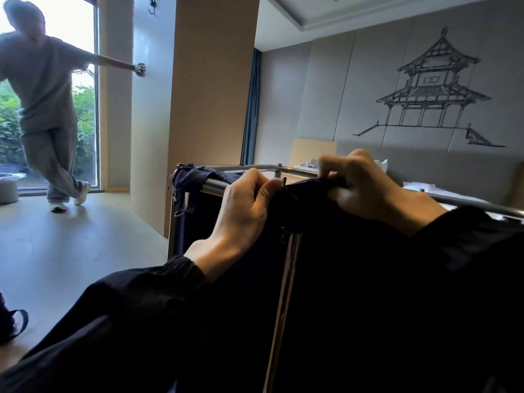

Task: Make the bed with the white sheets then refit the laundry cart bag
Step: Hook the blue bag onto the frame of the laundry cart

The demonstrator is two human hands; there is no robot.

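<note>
- The laundry cart bag (pixel 309 191), dark cloth, hangs inside the metal cart frame (pixel 215 187) in the near middle of the scene; its upper edge is bunched over the near top rail.
- The left hand (pixel 243 208) has curled fingers and pinches the bag's edge between thumb and forefinger, right at the rail.
- The right hand (pixel 368 188), just right of it, curls its fingers over the same bunched edge and grips it.
- The two hands are near each other, with a short span of bag between them.
- At the far-left corner of the frame, more bag cloth drapes over the rail.
- The bed (pixel 419 189), in white sheets, lies beyond the cart to the right.
- A person (pixel 48 95) stands far left by the window (pixel 85 24).
</note>
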